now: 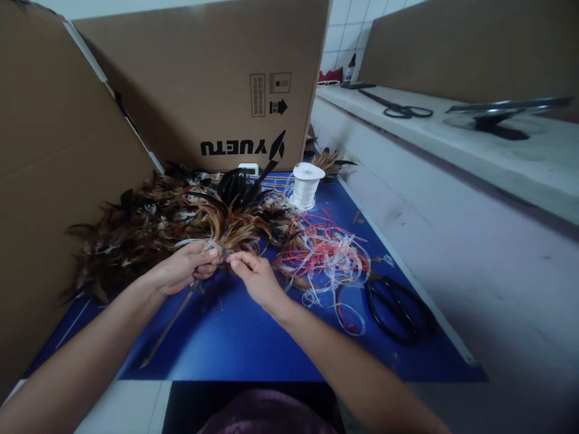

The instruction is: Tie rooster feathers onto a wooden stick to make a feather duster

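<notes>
The left hand (pixel 192 265) has its fingers closed on the quill end of a feather bunch (pixel 235 226), which fans out toward 12 o'clock. The right hand (pixel 257 280) has its fingertips drawn together beside that same end; whatever sits between them is too small to make out. A thin stick (pixel 167 331) slants toward 7 o'clock, its upper end lost under the left hand. From 9 to 11 o'clock spreads a feather pile (pixel 131 241), single feathers blurring together. At 3 o'clock on the blue bench (pixel 253 343) lies a red and clear ribbon tangle (pixel 323 253), covering most of the blades of black-handled scissors (pixel 398 310) beyond. A white spool (pixel 307 184) stands at 2 o'clock; farther that way, a shiny object (pixel 506 114) on a ledge (pixel 452 141) is blurred beyond naming.
</notes>
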`<act>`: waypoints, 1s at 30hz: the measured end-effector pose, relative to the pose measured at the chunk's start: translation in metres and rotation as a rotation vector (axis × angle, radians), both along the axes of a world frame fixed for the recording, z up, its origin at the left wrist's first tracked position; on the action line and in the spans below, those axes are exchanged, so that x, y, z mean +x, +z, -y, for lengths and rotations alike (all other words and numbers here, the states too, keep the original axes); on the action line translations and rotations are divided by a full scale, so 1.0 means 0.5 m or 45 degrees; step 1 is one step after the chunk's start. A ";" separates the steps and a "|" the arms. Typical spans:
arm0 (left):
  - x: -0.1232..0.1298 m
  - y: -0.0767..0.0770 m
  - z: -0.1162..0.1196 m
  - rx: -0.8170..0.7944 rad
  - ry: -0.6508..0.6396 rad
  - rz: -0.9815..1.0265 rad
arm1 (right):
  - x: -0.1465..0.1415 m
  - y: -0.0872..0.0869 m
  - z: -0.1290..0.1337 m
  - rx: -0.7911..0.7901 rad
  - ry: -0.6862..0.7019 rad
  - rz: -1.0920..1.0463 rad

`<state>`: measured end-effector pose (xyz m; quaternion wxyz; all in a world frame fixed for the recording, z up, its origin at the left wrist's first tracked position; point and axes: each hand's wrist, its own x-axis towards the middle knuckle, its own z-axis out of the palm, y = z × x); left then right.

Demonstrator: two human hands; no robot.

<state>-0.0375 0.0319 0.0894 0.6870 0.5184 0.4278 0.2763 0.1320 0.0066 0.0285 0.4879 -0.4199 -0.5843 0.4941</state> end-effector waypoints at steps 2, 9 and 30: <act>0.009 -0.014 0.002 0.024 0.017 -0.022 | 0.004 0.000 0.002 0.088 -0.063 0.145; 0.031 -0.049 0.008 0.105 0.118 -0.044 | 0.024 0.000 0.003 0.105 -0.086 0.230; 0.113 -0.113 0.009 0.105 0.527 -0.197 | 0.021 -0.021 -0.018 0.127 -0.299 0.542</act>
